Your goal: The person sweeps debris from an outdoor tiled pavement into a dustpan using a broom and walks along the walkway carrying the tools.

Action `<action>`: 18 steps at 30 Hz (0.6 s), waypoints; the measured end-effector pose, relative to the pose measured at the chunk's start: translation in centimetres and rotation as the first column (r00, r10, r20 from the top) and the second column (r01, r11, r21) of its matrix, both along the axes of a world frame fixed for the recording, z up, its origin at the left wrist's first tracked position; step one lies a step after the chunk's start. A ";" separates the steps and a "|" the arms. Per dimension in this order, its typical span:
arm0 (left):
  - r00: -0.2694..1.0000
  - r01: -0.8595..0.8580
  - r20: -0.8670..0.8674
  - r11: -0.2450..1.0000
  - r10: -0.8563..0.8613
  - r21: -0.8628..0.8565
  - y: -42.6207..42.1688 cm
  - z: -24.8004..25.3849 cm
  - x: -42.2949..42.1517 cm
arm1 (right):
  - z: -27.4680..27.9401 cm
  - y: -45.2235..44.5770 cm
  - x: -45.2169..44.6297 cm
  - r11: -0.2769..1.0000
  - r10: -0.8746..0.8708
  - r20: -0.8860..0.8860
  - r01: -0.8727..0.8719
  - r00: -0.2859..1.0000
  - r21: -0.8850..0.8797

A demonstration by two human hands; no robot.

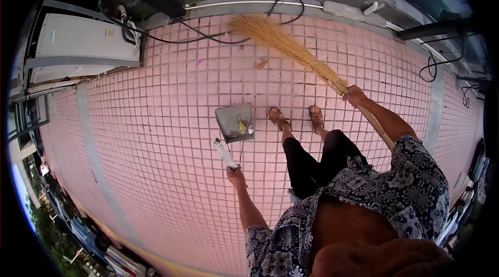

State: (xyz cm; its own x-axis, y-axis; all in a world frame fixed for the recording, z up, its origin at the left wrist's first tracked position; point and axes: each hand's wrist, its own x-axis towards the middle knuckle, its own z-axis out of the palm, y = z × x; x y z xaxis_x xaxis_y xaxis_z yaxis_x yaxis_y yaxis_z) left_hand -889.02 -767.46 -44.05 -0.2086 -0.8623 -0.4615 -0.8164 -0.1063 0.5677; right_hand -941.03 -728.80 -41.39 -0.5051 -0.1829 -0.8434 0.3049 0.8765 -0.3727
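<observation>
1. My left grip [235,174] curls round a thin handle [240,153], with a white thing [224,155] there too.
2. The dustpan [228,117] sits on the pink floor [176,136]; I should hold it steady.
3. My right grip [355,96] wraps the broom [286,45]; I should sweep softly, missing the hose [182,42].

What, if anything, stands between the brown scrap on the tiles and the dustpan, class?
Nothing visible does: only pink tiles lie between the brown scrap and the dustpan. The left foot is beside the dustpan, off that line, and the black cable lies beyond the scrap, near the broom.
</observation>
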 end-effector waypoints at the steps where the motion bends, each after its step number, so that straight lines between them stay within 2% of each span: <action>1: 0.997 0.081 0.014 0.995 -0.081 -0.057 -0.8 0.6 -1.3 | -0.6 -2.5 -0.9 1.000 -0.028 0.010 0.028 1.000 -0.004; 2: 0.992 0.062 -0.100 0.990 -0.074 -0.124 -1.6 -0.2 -2.2 | -2.0 -4.5 -1.7 0.999 -0.033 0.010 0.033 0.999 -0.032; 3: 0.991 0.081 -0.099 0.989 -0.094 -0.127 -2.6 -1.5 -2.5 | -1.9 -6.8 -2.1 0.993 -0.065 0.011 0.066 0.998 -0.095; 4: 0.989 0.100 -0.100 0.987 -0.113 -0.130 -4.0 -3.1 -2.5 | -1.7 -9.1 -2.7 0.999 -0.032 0.028 0.032 0.999 -0.008; 6: 0.971 0.225 -0.021 0.946 -0.236 -0.235 -6.0 -5.9 -2.6 | -2.2 -9.9 -3.3 1.000 0.007 0.021 -0.007 1.000 -0.018; 7: 0.980 0.176 -0.058 0.969 -0.188 -0.172 -6.7 -7.0 -2.9 | -2.3 -9.4 -3.6 0.996 0.078 0.030 -0.079 0.996 0.038; 8: 0.980 0.173 -0.069 0.974 -0.185 -0.147 -7.5 -7.3 -3.7 | -2.0 -8.4 -3.8 0.987 0.105 0.033 -0.108 0.994 0.120; 10: 0.963 0.268 0.044 0.938 -0.265 -0.220 -9.0 -9.6 -3.8 | 0.3 -5.1 -3.6 0.957 0.171 0.035 -0.174 0.985 0.231; 12: 0.973 0.227 0.004 0.958 -0.230 -0.177 -10.3 -11.9 -3.5 | 3.0 0.0 -2.7 0.923 0.234 0.042 -0.236 0.971 0.303; 16: 0.984 0.178 0.012 0.978 -0.178 -0.110 -10.6 -15.8 -3.2 | 10.0 7.8 2.7 0.884 0.280 0.091 -0.294 0.956 0.364; 18: 0.977 0.211 0.052 0.964 -0.205 -0.161 -10.7 -15.5 -4.5 | 12.4 10.4 5.5 0.903 0.227 0.099 -0.247 0.969 0.350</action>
State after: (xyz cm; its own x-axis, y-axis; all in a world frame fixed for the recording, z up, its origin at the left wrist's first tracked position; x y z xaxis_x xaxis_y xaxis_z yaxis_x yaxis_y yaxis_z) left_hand -893.49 -778.15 -59.53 -0.3777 -0.8664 -0.3265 -0.8299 0.1604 0.5344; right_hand -935.55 -718.45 -29.04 -0.4358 0.0270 -0.8996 0.0825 0.9965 -0.0100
